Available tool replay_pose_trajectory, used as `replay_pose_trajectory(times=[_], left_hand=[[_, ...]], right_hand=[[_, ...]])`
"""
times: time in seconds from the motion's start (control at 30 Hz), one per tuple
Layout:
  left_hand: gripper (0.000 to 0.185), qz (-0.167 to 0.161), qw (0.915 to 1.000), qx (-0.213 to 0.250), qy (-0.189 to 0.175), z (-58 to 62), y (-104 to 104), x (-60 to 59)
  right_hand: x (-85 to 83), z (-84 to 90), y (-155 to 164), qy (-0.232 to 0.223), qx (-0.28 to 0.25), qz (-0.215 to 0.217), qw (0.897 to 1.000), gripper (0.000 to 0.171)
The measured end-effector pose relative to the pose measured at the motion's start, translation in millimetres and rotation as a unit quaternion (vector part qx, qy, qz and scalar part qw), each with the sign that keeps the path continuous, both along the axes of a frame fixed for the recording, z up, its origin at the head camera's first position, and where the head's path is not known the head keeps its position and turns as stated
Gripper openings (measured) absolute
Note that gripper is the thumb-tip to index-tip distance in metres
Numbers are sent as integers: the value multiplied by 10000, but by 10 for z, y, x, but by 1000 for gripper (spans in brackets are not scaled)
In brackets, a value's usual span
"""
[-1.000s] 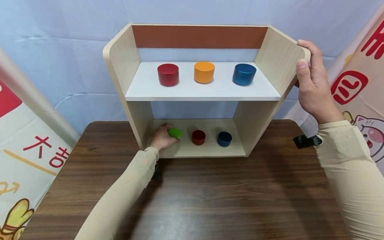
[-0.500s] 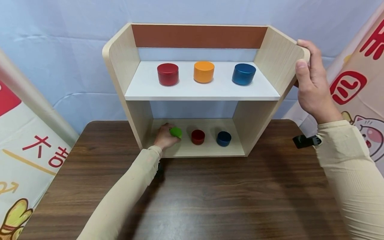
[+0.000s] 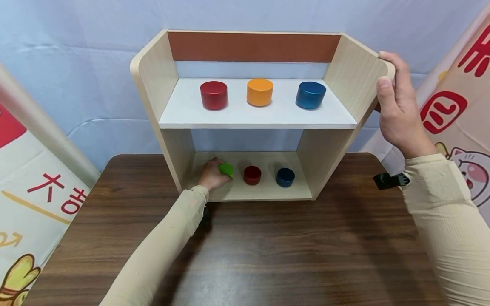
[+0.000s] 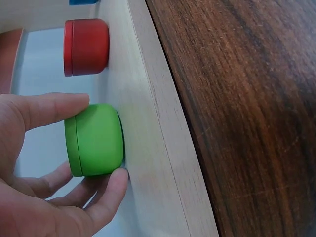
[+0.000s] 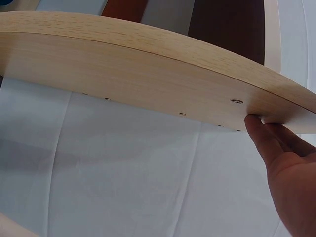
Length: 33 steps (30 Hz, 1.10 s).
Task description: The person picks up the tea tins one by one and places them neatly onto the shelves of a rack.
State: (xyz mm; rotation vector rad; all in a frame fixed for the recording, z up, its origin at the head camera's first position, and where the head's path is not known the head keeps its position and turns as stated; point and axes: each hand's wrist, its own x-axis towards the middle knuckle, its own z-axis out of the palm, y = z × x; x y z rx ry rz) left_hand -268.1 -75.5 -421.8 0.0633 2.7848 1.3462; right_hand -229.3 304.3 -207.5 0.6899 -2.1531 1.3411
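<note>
On the bottom board of a two-tier wooden shelf, my left hand holds a green round lidded tin. The thumb lies on one side of it and the fingers on the other, as the left wrist view shows. Right beside it on the same board stands a red tin, then a dark blue tin. My right hand grips the upper front corner of the shelf's right side panel. In the right wrist view, its fingertips touch the panel's outer face.
Three larger tins stand on the white upper board: a red tin, an orange tin and a blue tin. The shelf stands at the back of a dark wooden table, before a pale cloth.
My left hand has shifted slightly to the right with the green tin, nearer the small red tin. The right hand keeps its place on the shelf panel.
</note>
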Motion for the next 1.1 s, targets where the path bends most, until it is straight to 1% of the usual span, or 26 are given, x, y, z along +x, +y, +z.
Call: replay_pose_trajectory(times=[0.13, 0.3, 0.53, 0.67, 0.73, 0.8, 0.83, 0.9, 1.0, 1.07, 1.1], left_hand=[[57, 37, 10000, 0, -55, -2, 4, -1], [57, 69, 9999, 2, -83, -11, 11, -9], [58, 6, 10000, -12, -26, 7, 27, 20], [59, 4, 10000, -5, 28, 8, 21, 24], [60, 5, 10000, -3, 39, 13, 12, 29], [60, 9, 10000, -36, 55, 27, 0, 39], [60, -7, 9999, -90, 87, 37, -6, 45], [62, -60, 9996, -233, 160, 66, -21, 57], [62, -203, 9981, -522, 266, 133, -44, 84], [62, -303, 9966, -710, 290, 189, -61, 121], [64, -342, 9958, -794, 289, 221, -65, 149]], right_hand=[[0, -1, 2, 3, -71, 92, 9999, 47], [3, -5, 11, 92, 134, -13, 9999, 48], [-10, -7, 22, -42, -288, 247, 9993, 48], [-23, -7, 31, -44, -293, 288, 9991, 48], [-31, -2, 31, -69, -361, 377, 9986, 48], [-29, 10, 26, -93, -217, 263, 9994, 48], [-24, 18, 21, -123, -135, 187, 9997, 49], [-13, 33, 12, -227, -141, 169, 9995, 49], [8, 50, -1, -360, -51, 83, 9993, 49], [18, 55, -4, -430, 9, 52, 9991, 50], [27, 58, 1, -447, 144, -46, 9989, 51]])
